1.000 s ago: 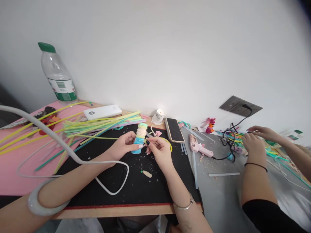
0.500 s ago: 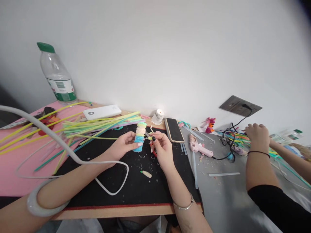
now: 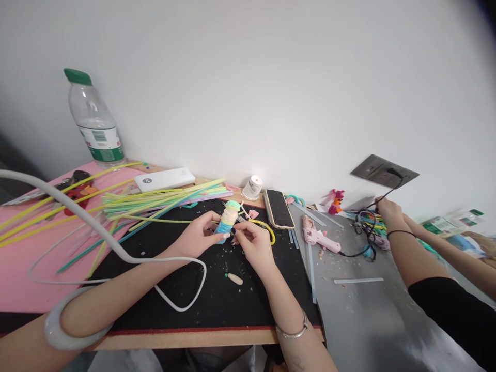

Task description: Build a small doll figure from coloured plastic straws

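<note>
A thick coil of fuzzy pipe cleaner (image 3: 228, 216), green at the top, cream in the middle and blue below, leans to the right above the black mat (image 3: 186, 305). My left hand (image 3: 200, 235) is closed around its lower left side, thumb across the blue part. On the other side, my right hand (image 3: 253, 243) has thumb and fingers pinched against the coil's edge; whatever is between the fingertips is hidden. Behind the right hand a yellow curved strip (image 3: 270, 230) sticks out. Below the hands lies a small cream bulb-shaped piece with a green tip (image 3: 234, 279).
Loose pipe cleaners (image 3: 155, 204) spread to the left, near a power bank (image 3: 165, 179) and a bottle (image 3: 96, 124). A phone (image 3: 279, 207), paper cup (image 3: 252, 187) and pink glue gun (image 3: 320, 236) sit behind and right. A white cable (image 3: 127, 256) crosses my left arm. A co-worker's hands (image 3: 389, 212) are at far right.
The coil now leans further right, and my right hand has turned in toward its lower side. The yellow curved strip has come into view behind that hand. The co-worker's hand moved left.
</note>
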A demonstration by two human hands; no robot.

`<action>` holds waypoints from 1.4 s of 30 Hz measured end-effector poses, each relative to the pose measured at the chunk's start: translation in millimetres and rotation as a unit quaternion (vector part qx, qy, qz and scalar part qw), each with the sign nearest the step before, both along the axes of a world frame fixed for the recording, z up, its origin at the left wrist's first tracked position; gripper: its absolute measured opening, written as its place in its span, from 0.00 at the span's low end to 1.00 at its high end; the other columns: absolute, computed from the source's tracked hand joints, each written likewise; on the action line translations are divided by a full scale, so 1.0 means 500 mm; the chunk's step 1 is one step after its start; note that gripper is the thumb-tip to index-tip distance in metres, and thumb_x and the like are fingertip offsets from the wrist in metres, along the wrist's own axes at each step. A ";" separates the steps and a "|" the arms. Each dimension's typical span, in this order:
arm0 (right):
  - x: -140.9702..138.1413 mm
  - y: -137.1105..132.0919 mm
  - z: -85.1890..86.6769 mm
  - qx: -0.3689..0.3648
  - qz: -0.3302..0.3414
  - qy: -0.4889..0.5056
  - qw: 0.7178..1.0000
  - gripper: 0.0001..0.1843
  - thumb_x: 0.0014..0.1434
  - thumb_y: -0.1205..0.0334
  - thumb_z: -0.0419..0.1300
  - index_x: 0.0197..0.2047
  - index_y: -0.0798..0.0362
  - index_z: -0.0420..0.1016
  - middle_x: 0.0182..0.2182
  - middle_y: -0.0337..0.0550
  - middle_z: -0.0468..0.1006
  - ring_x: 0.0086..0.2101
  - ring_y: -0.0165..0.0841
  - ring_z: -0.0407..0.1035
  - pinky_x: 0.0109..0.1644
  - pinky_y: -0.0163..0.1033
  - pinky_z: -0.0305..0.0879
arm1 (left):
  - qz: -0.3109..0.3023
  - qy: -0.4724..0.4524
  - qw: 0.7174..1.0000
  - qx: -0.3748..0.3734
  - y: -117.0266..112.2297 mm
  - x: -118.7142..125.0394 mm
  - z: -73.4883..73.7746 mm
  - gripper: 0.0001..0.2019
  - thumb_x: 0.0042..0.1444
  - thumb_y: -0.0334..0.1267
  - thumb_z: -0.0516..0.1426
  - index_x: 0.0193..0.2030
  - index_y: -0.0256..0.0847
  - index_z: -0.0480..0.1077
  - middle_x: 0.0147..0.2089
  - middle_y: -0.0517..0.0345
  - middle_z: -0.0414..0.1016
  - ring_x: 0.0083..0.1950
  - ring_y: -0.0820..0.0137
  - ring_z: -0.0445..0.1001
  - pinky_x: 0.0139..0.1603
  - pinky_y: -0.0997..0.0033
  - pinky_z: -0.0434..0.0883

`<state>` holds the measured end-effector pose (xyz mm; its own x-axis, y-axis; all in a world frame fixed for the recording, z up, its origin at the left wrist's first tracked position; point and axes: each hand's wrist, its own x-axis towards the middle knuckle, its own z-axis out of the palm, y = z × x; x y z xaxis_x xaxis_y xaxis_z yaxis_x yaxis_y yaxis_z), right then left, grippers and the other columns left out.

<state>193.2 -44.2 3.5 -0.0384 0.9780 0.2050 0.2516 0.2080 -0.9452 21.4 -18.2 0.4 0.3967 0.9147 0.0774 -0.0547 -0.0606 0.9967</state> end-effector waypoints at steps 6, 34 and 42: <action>0.012 0.006 -0.005 0.009 -0.055 -0.030 0.998 0.09 0.54 0.63 0.57 0.36 0.52 0.78 0.23 0.40 0.76 0.23 0.32 0.71 0.30 0.37 0.70 | 0.034 -0.009 0.999 -0.016 0.005 -0.003 -0.002 0.15 0.45 0.42 0.64 0.37 0.39 0.67 0.39 0.55 0.75 0.42 0.64 0.74 0.45 0.62 0.71; 0.017 0.011 -0.003 -0.027 -0.064 0.009 0.998 0.18 0.60 0.49 0.54 0.34 0.56 0.75 0.25 0.43 0.77 0.19 0.27 0.69 0.22 0.32 0.68 | 0.086 -0.034 0.994 -0.064 0.005 -0.006 0.015 0.18 0.43 0.44 0.66 0.36 0.38 0.66 0.37 0.57 0.74 0.39 0.65 0.74 0.45 0.60 0.73; 0.005 0.009 0.003 -0.075 -0.032 0.183 0.980 0.08 0.50 0.60 0.64 0.34 0.54 0.73 0.34 0.43 0.80 0.33 0.33 0.78 0.40 0.37 0.75 | 0.048 -0.040 0.995 -0.076 0.002 -0.005 0.015 0.17 0.44 0.43 0.65 0.37 0.39 0.66 0.38 0.57 0.77 0.43 0.64 0.75 0.48 0.60 0.70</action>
